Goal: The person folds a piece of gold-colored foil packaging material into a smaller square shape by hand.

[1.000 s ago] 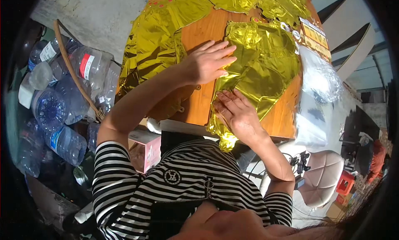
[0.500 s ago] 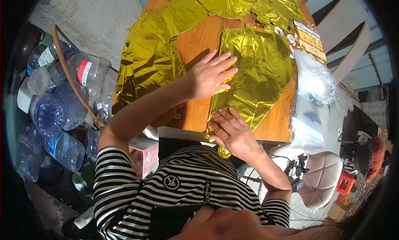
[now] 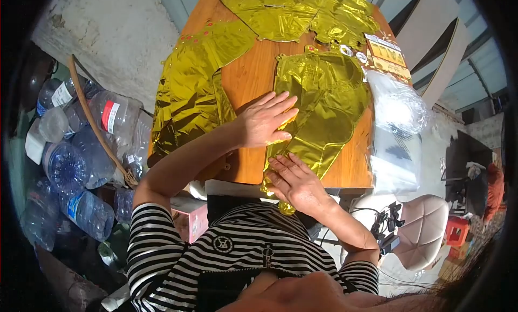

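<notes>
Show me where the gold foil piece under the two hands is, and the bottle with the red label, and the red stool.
gold foil piece [image 3: 330, 116]: head view, on its broad middle.
bottle with the red label [image 3: 110, 116]: head view, on the label.
red stool [image 3: 457, 224]: head view, on its upper part.

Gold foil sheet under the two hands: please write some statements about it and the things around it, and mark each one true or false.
1. The left hand and the right hand both touch the same gold foil sheet. True.
2. The left hand is closed in a fist. False: its fingers are spread out.
3. The gold foil sheet lies wholly within the edges of the wooden table. False: its lower end goes past the near edge.
4. Clear plastic wrapping lies to the right of this sheet. True.
5. The sleeves are plain red. False: they have black and white stripes.
</notes>
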The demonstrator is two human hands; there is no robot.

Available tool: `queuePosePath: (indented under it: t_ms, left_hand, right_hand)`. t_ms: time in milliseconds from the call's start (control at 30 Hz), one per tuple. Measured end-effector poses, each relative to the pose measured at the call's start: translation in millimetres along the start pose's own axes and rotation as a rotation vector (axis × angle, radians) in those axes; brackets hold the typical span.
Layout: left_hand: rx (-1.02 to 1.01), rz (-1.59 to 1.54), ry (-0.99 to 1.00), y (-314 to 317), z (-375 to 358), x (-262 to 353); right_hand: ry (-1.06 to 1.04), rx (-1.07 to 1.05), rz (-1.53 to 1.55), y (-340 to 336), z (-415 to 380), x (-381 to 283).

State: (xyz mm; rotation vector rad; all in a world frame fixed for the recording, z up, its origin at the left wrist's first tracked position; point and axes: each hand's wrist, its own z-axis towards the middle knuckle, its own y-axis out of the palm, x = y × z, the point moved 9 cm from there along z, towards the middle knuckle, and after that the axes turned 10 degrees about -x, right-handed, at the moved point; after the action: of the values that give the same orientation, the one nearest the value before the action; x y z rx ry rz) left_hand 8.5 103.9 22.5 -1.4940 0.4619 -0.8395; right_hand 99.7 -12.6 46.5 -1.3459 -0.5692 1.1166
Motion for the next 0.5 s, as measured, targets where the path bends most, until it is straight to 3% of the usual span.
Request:
queuePosePath:
  t_ms: [500]
  left_hand:
    - [0.005,0.083,-0.006,18,40,-29]
  right_hand:
    - [0.016,-0.004,0.087,-3,-5,3]
